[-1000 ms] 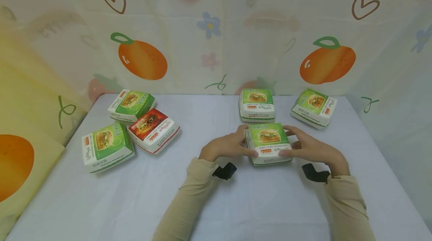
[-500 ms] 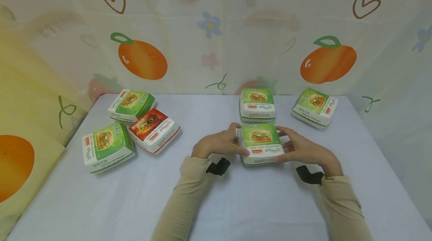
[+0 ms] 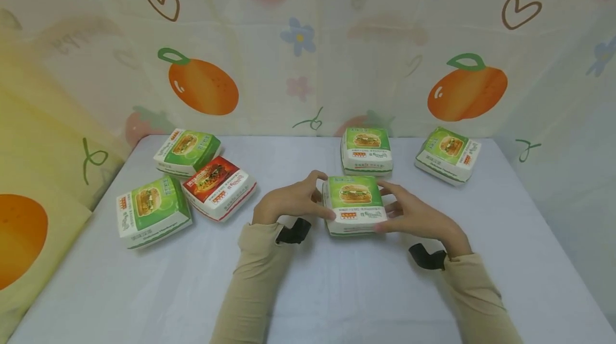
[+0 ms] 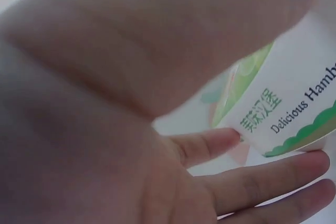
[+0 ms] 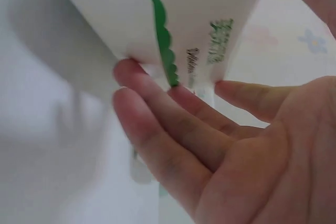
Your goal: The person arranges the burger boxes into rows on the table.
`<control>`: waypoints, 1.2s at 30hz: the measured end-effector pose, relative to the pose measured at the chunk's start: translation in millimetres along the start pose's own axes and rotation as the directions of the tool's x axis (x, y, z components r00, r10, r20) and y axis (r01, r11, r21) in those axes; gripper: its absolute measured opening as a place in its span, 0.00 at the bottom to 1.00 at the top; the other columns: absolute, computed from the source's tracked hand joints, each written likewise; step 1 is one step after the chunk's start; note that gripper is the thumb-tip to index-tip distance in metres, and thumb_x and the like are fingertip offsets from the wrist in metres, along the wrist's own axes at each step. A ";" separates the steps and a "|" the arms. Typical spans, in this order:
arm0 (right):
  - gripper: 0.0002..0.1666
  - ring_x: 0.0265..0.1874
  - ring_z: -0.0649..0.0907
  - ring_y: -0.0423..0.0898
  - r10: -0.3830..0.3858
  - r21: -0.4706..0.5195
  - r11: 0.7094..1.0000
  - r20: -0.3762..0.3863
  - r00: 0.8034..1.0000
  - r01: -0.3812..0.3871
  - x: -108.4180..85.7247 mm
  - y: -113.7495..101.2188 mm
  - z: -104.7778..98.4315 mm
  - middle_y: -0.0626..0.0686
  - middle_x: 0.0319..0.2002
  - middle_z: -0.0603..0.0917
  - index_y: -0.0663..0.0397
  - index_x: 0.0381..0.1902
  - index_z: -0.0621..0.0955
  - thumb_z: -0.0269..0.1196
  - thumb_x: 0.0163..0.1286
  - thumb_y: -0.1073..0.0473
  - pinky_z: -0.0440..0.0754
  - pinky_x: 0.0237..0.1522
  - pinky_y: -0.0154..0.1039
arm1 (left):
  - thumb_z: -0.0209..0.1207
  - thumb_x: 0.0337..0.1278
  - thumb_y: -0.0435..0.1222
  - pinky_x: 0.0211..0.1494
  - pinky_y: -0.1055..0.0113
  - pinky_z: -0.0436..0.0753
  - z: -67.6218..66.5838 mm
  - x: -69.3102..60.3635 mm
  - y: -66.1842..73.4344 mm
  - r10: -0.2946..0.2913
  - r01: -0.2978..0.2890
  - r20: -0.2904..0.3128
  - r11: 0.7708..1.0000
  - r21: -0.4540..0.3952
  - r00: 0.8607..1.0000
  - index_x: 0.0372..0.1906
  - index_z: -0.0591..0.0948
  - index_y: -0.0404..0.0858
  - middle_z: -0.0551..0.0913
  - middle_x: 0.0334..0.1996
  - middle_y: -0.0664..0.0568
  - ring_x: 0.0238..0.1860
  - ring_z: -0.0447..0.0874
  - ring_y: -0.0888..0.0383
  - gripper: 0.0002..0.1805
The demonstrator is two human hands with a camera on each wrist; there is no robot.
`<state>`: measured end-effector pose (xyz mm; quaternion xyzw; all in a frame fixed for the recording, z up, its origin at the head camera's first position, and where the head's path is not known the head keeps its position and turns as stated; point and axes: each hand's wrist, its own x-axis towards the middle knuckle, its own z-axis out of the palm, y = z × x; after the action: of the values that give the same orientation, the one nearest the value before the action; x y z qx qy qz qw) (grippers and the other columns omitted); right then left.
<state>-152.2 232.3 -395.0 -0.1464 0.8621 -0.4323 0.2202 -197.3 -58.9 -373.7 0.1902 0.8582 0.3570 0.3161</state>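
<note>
A green and white hamburger box (image 3: pixel 355 197) is held level between both hands at the middle of the table. My left hand (image 3: pixel 291 200) grips its left side, thumb at the front corner and index finger at the back. On the opposite side my right hand (image 3: pixel 417 219) grips it the same way. The left wrist view shows the box's white side (image 4: pixel 294 103) with fingertips against its lower edge. Right fingertips meet the lower part of the box (image 5: pixel 205 19) in the right wrist view. Whether its base touches the table, I cannot tell.
Behind the held box stands another green box (image 3: pixel 367 151), with one more green box (image 3: pixel 448 155) to its right. At left, a red box (image 3: pixel 220 188) sits against two green boxes, one at the back (image 3: pixel 187 151) and one nearer (image 3: pixel 154 210). A printed curtain (image 3: pixel 298 92) hangs behind the table.
Both hands have carried the held hamburger box steadily leftward, from in front of the right part of the back box to slightly left of it. The other boxes stay put.
</note>
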 end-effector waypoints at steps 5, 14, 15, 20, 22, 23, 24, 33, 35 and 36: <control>0.61 0.61 0.77 0.62 -0.052 0.029 0.998 -0.028 0.998 0.052 5.8 -1.6 7.8 0.66 0.74 0.59 0.52 0.79 0.49 0.73 0.60 0.49 0.76 0.63 0.57 | 0.70 0.54 0.47 0.63 0.54 0.78 -9.9 -6.2 -8.2 0.021 -0.021 -0.018 0.999 -0.047 1.000 0.74 0.55 0.45 0.79 0.58 0.42 0.59 0.78 0.49 0.48; 0.59 0.63 0.76 0.63 -0.109 0.081 0.990 -0.103 0.989 0.118 15.0 -5.2 21.0 0.61 0.76 0.57 0.48 0.79 0.50 0.73 0.60 0.51 0.75 0.64 0.58 | 0.70 0.55 0.43 0.59 0.55 0.81 -23.7 -14.5 -26.7 0.084 -0.093 -0.064 0.983 -0.161 0.994 0.73 0.57 0.50 0.78 0.57 0.42 0.59 0.79 0.48 0.45; 0.59 0.64 0.76 0.63 -0.114 0.082 0.989 -0.113 0.987 0.123 16.0 -5.4 22.8 0.61 0.76 0.57 0.48 0.79 0.50 0.74 0.60 0.51 0.75 0.65 0.58 | 0.70 0.55 0.43 0.59 0.55 0.82 -24.6 -15.3 -27.7 0.086 -0.096 -0.069 0.982 -0.165 0.994 0.73 0.57 0.51 0.78 0.58 0.42 0.60 0.79 0.47 0.45; 0.58 0.64 0.75 0.62 -0.116 0.083 0.988 -0.156 0.981 0.130 22.1 -7.7 31.3 0.60 0.75 0.59 0.46 0.79 0.52 0.73 0.60 0.49 0.75 0.66 0.58 | 0.70 0.56 0.43 0.60 0.53 0.81 -28.6 -18.3 -31.3 0.079 -0.093 -0.085 0.981 -0.172 0.993 0.74 0.56 0.51 0.76 0.60 0.39 0.61 0.78 0.45 0.45; 0.58 0.65 0.75 0.62 -0.114 0.090 0.987 -0.166 0.980 0.130 24.4 -9.0 34.2 0.60 0.75 0.59 0.46 0.79 0.52 0.73 0.60 0.48 0.74 0.66 0.57 | 0.69 0.56 0.44 0.61 0.52 0.81 -29.7 -18.7 -31.8 0.071 -0.085 -0.090 0.983 -0.161 0.993 0.75 0.55 0.51 0.74 0.62 0.38 0.62 0.77 0.44 0.46; 0.58 0.65 0.74 0.63 -0.116 0.093 0.987 -0.172 0.978 0.133 25.2 -9.8 35.5 0.60 0.75 0.59 0.46 0.78 0.52 0.73 0.60 0.48 0.74 0.67 0.57 | 0.69 0.56 0.45 0.61 0.51 0.81 -30.0 -18.8 -32.0 0.068 -0.082 -0.094 0.984 -0.156 0.993 0.75 0.55 0.51 0.74 0.62 0.38 0.62 0.77 0.43 0.47; 0.58 0.66 0.74 0.63 -0.117 0.095 0.986 -0.178 0.977 0.135 26.1 -10.5 36.9 0.60 0.74 0.59 0.46 0.78 0.52 0.73 0.60 0.49 0.73 0.67 0.57 | 0.69 0.56 0.45 0.61 0.50 0.81 -30.3 -18.7 -32.4 0.064 -0.079 -0.098 0.985 -0.152 0.993 0.76 0.54 0.50 0.73 0.63 0.37 0.63 0.77 0.43 0.47; 0.58 0.66 0.74 0.60 -0.117 0.067 0.989 -0.212 0.970 0.134 38.4 -16.3 49.7 0.58 0.74 0.61 0.46 0.78 0.55 0.74 0.57 0.45 0.74 0.68 0.52 | 0.69 0.57 0.45 0.63 0.48 0.79 -33.1 -22.3 -36.8 -0.005 -0.014 -0.125 0.989 -0.149 0.992 0.77 0.51 0.52 0.69 0.67 0.36 0.64 0.76 0.41 0.49; 0.58 0.66 0.74 0.59 -0.115 0.071 0.989 -0.214 0.970 0.133 40.3 -18.0 50.7 0.57 0.74 0.61 0.46 0.78 0.55 0.74 0.57 0.45 0.74 0.68 0.52 | 0.68 0.57 0.44 0.63 0.48 0.79 -34.1 -22.9 -37.6 -0.005 -0.015 -0.127 0.988 -0.151 0.992 0.78 0.51 0.51 0.68 0.68 0.35 0.64 0.76 0.41 0.49; 0.58 0.67 0.74 0.59 -0.114 0.069 0.989 -0.218 0.969 0.132 41.3 -18.5 50.9 0.57 0.75 0.61 0.46 0.78 0.55 0.74 0.57 0.45 0.74 0.68 0.52 | 0.68 0.58 0.43 0.64 0.48 0.79 -34.6 -22.9 -38.0 -0.005 -0.016 -0.129 0.988 -0.157 0.992 0.78 0.50 0.51 0.67 0.68 0.35 0.64 0.76 0.40 0.49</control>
<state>-160.8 168.6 -417.3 -0.1430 0.8512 -0.4939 0.1052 -208.0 -114.2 -373.3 0.1436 0.8454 0.4361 0.2729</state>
